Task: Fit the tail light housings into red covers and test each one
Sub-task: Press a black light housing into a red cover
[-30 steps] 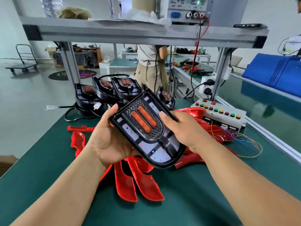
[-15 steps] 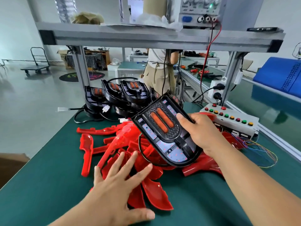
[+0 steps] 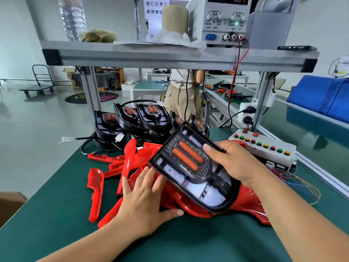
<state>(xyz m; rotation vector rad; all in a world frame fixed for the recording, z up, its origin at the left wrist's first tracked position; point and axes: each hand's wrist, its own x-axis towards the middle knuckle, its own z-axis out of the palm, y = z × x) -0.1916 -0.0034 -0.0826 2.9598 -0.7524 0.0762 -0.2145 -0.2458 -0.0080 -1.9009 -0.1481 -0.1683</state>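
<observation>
Two hands: the right hand [image 3: 234, 165] grips the tilted tail light housing [image 3: 188, 167] by its three o'clock edge, while the left hand [image 3: 143, 201], fingers spread, presses red covers [image 3: 130, 161] at its seven o'clock.

I read left grip [image 3: 143, 203] palm down, fingers straight and splayed, thumb out right. Right grip [image 3: 232, 163] sits higher, thumb on top of the housing [image 3: 188, 167] it holds, other fingers hidden under. Both forearms bare, entering over the near edge of the surface [image 3: 56, 214].
</observation>
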